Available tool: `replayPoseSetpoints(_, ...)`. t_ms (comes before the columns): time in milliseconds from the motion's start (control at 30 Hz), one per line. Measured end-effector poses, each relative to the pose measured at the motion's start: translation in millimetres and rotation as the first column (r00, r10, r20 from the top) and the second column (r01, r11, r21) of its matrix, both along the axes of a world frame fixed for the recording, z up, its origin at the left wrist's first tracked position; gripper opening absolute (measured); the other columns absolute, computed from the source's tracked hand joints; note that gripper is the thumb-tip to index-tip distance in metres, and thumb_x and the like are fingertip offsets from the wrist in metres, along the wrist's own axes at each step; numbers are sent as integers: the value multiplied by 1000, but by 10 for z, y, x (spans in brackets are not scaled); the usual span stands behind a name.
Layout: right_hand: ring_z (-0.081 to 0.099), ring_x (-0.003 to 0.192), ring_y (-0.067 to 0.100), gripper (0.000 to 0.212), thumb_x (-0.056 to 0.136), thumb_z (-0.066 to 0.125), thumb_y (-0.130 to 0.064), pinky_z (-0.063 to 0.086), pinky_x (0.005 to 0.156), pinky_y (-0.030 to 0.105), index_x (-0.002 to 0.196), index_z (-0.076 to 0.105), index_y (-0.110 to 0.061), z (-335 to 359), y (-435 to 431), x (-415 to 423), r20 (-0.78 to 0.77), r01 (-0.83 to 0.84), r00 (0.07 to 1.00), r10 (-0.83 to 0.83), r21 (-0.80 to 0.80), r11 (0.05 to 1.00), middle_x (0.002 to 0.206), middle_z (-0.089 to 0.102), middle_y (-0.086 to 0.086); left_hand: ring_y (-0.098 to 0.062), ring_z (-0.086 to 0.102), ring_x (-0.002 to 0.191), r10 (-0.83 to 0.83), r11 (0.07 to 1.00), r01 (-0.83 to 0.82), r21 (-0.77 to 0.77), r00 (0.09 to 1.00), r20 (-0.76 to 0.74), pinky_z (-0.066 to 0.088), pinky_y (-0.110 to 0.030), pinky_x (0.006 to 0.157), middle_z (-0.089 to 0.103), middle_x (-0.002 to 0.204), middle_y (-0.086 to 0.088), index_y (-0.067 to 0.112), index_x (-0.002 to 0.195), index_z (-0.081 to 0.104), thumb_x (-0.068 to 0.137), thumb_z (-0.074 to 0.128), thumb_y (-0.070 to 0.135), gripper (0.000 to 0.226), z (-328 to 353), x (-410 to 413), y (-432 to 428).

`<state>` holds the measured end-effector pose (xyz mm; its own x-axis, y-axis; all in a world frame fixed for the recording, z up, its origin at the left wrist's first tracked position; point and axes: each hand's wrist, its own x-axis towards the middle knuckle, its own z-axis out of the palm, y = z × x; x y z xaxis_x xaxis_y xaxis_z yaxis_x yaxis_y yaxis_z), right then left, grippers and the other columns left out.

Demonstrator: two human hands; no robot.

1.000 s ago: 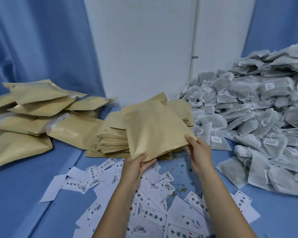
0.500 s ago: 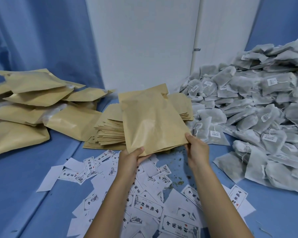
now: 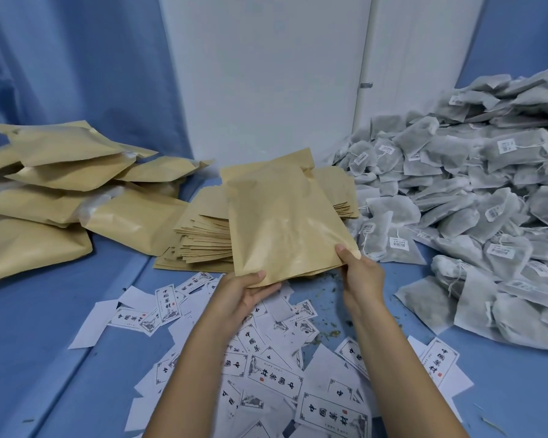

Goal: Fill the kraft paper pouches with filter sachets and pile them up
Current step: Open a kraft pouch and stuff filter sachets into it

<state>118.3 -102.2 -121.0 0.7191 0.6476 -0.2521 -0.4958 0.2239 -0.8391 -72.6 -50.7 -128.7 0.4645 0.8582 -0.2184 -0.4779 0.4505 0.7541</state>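
We are pinching a flat pouch (image 3: pixel 282 222) by its near corners, left hand (image 3: pixel 241 295) and right hand (image 3: pixel 361 276), maybe to open it.

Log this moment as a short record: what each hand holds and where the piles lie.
held item: kraft paper pouch, flat, raised in front of the stack
left hand: grips the pouch's near left corner
right hand: pinches the pouch's near right corner
empty pouch stack: centre, behind the hands
filled pouches: piled at left
filter sachets: large heap at right
printed labels: scattered on the blue cloth, nearest the person
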Motion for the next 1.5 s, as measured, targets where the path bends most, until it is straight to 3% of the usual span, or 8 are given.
replayPoseSetpoints(133,59,66,13,8,83,73,-10,50,57,18,78,68,-7,14,-35,-10,106,-53,993,54,-19,998,77,67,4,-47,64,101,-139,974,148,-173,988,68,60,-42,70,63,114,-31,6,121,51,81,69,7,44,49,-109,-6)
replayPoseSetpoints(200,61,71,13,7,85,72,-13,51,62,19,84,68,-7,44,-38,-64,78,-108,991,105,36,993,81,68,2,-45,66,99,-113,974,112,-196,994,4,60,-38,68,65,112,-29,5,120,52,79,73,9,46,44,-33,-56)
replayPoseSetpoints(333,66,100,14,37,83,72,-10,52,87,30,119,62,-11,46,-41,-277,152,-254,958,243,53,966,109,71,1,-26,71,91,52,999,-51,10,979,-196,59,-30,66,70,109,-14,3,116,58,84,68,-1,34,-33,117,-94)
replayPoseSetpoints(533,72,81,21,32,86,71,-17,61,66,35,114,58,-8,29,-75,-284,-64,-424,904,423,7,906,95,73,10,-22,72,85,83,996,-77,46,987,-140,58,-28,64,73,100,-8,8,111,59,89,60,-6,26,-21,157,-142)
replayPoseSetpoints(700,70,75,21,20,87,60,10,60,61,28,106,57,6,26,-36,-191,-125,-260,957,261,21,965,99,69,17,-23,73,77,59,998,-53,39,984,-165,58,-27,59,74,92,-11,1,104,59,86,60,-12,23,53,78,-111)
replayPoseSetpoints(867,66,73,17,2,89,61,2,58,58,22,89,60,0,-8,-30,-169,-61,-159,986,157,-37,987,86,67,10,-23,73,78,64,993,-39,115,973,-222,57,-23,62,73,97,-12,2,104,60,89,55,-13,22,45,88,-144)
replayPoseSetpoints(1000,54,58,16,20,87,67,-6,49,59,23,69,59,-4,-7,-50,9,92,20,996,-12,-86,996,70,59,10,-24,73,73,75,986,-36,163,967,-241,57,-21,61,75,84,-9,3,98,60,90,53,-12,18,55,81,-169)
replayPoseSetpoints(1500,61,64,13,12,84,71,-4,52,54,16,75,63,-5,-12,-46,-1,-61,-69,996,68,-19,997,75,66,3,-23,72,68,169,960,-89,264,940,-297,56,-22,58,75,87,-6,2,98,65,89,57,-10,18,14,123,-155)
